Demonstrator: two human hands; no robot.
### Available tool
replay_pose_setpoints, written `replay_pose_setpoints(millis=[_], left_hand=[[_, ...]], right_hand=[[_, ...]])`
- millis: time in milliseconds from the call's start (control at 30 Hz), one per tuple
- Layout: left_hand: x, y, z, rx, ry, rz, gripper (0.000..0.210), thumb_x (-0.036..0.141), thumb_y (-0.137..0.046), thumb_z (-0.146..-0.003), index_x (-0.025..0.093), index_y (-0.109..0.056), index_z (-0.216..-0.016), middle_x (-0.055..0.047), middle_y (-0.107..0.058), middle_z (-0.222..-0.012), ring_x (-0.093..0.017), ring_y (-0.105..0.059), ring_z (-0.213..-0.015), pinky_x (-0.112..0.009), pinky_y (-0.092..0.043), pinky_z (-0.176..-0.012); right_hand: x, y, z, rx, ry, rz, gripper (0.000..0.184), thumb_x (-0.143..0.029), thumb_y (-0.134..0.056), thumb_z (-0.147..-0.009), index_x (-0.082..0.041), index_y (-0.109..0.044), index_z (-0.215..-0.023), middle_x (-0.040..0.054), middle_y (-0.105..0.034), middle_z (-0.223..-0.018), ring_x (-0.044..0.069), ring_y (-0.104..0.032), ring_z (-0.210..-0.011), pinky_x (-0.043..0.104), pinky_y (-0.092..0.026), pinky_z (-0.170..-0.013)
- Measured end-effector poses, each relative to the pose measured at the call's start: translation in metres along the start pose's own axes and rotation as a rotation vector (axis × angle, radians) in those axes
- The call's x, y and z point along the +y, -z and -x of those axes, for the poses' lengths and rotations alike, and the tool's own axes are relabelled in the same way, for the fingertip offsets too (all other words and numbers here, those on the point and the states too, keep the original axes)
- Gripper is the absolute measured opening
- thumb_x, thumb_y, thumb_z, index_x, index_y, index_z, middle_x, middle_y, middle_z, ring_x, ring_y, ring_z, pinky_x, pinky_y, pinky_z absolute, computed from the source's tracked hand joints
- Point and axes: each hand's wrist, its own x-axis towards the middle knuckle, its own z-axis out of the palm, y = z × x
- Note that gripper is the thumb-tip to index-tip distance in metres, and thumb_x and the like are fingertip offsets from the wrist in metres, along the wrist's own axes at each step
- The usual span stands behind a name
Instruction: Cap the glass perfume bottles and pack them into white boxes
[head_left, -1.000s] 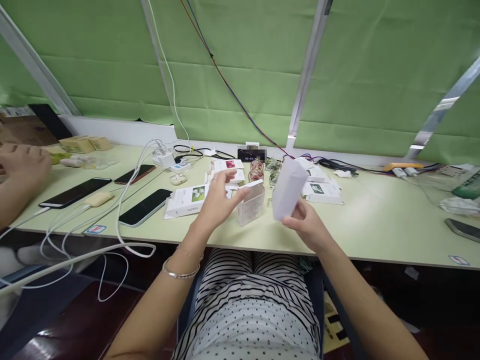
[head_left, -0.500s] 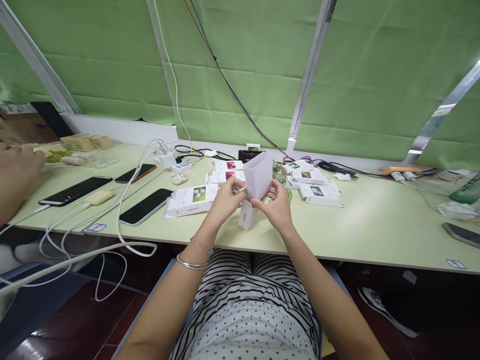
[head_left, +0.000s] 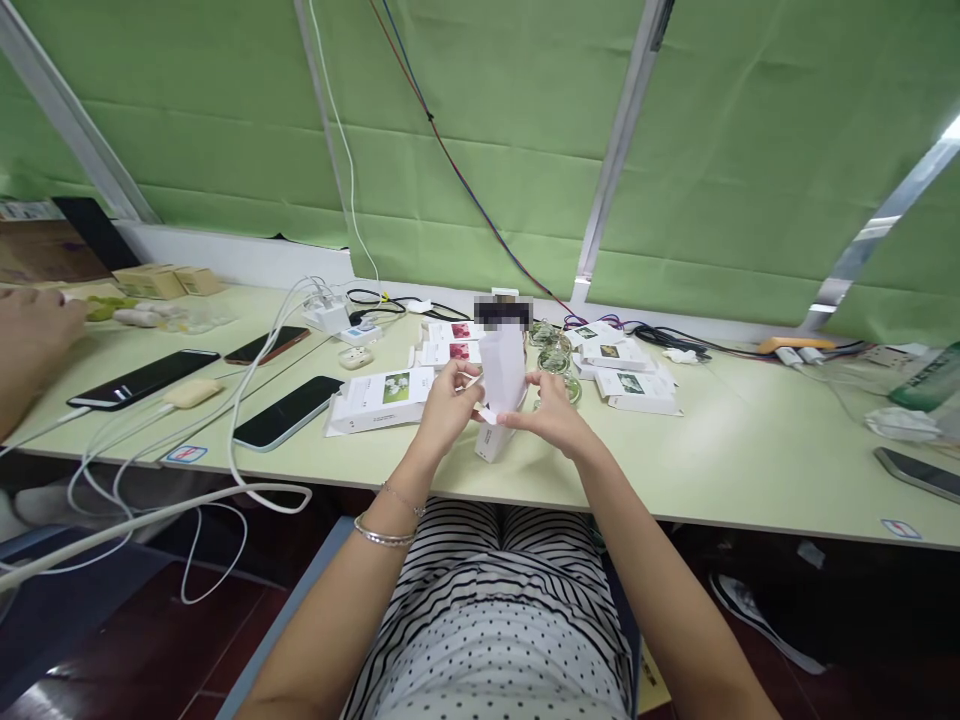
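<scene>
Between my two hands stands a plain white cardboard box (head_left: 502, 368), held upright over the desk. My left hand (head_left: 451, 400) pinches its lower left side near a flap. At the lower right edge, my right hand (head_left: 556, 412) grips it with thumb and fingers. Just under it a small white carton (head_left: 491, 442) with fine print rests on the desk, partly hidden. Left of my hands lies a white box with a white-flower picture (head_left: 382, 400). Behind are boxes with red pictures (head_left: 451, 353). Round clear items with green in them (head_left: 555, 355) lie behind my right hand.
White boxes with pictures (head_left: 634, 388) are piled at right. Phones (head_left: 289, 412) and white cables (head_left: 240, 420) cover the left side, where another person's hand (head_left: 37, 325) shows. A phone (head_left: 919, 472) and a green bottle (head_left: 926, 380) are at far right.
The white box has come down slightly and turned, so its open top no longer shows as widely. My right fingers have spread farther apart along its side.
</scene>
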Motion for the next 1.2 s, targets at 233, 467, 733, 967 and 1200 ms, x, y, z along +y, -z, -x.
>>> replay_pose_setpoints(millis=[233, 467, 733, 967, 1200], left_hand=[[0.001, 0.007, 0.001, -0.058, -0.227, -0.314, 0.046, 0.017, -0.048, -0.074, 0.025, -0.039, -0.118, -0.004, -0.054, -0.095, -0.012, -0.056, -0.069, -0.020, -0.048, -0.050], [0.023, 0.009, 0.009, -0.117, -0.601, -0.605, 0.061, 0.003, -0.035, -0.073, 0.028, -0.034, -0.128, -0.005, -0.033, -0.136, -0.019, -0.041, -0.117, -0.032, -0.046, -0.087], [0.016, 0.003, 0.017, -0.158, -0.532, -0.736, 0.026, 0.029, -0.035, -0.087, 0.020, -0.059, -0.089, -0.007, -0.052, -0.119, -0.021, -0.049, -0.110, -0.035, -0.042, -0.090], [0.005, 0.005, 0.020, -0.220, -0.405, -0.861, 0.027, 0.026, -0.036, -0.082, 0.019, -0.058, -0.067, -0.005, -0.041, -0.129, -0.024, -0.045, -0.114, -0.037, -0.044, -0.086], [0.000, 0.004, 0.014, -0.156, -0.308, -0.802, 0.025, 0.017, -0.034, -0.077, 0.022, -0.056, -0.088, -0.008, -0.041, -0.125, -0.025, -0.042, -0.117, -0.043, -0.039, -0.092]], right_hand=[[0.006, -0.012, -0.003, 0.022, -0.030, -0.166, 0.079, -0.048, -0.071, -0.046, -0.022, -0.039, -0.114, 0.0078, -0.044, -0.117, 0.025, -0.039, -0.114, 0.039, -0.035, -0.091], [0.006, -0.011, -0.001, 0.024, 0.033, -0.107, 0.080, -0.052, -0.072, -0.047, -0.021, -0.040, -0.114, 0.0104, -0.044, -0.118, 0.028, -0.041, -0.114, 0.043, -0.037, -0.091], [0.019, -0.019, 0.003, 0.042, 0.093, -0.099, 0.088, -0.058, -0.064, -0.059, -0.020, -0.028, -0.130, 0.0142, -0.036, -0.125, 0.028, -0.036, -0.119, 0.045, -0.034, -0.096], [0.018, -0.019, 0.013, 0.049, 0.129, -0.058, 0.090, -0.062, -0.059, -0.063, -0.019, -0.024, -0.135, 0.0145, -0.034, -0.124, 0.030, -0.030, -0.124, 0.047, -0.029, -0.101], [0.020, -0.017, 0.015, -0.029, 0.206, -0.021, 0.090, -0.056, -0.059, -0.066, -0.020, -0.018, -0.138, 0.0130, -0.033, -0.125, 0.027, -0.027, -0.126, 0.046, -0.024, -0.104]])
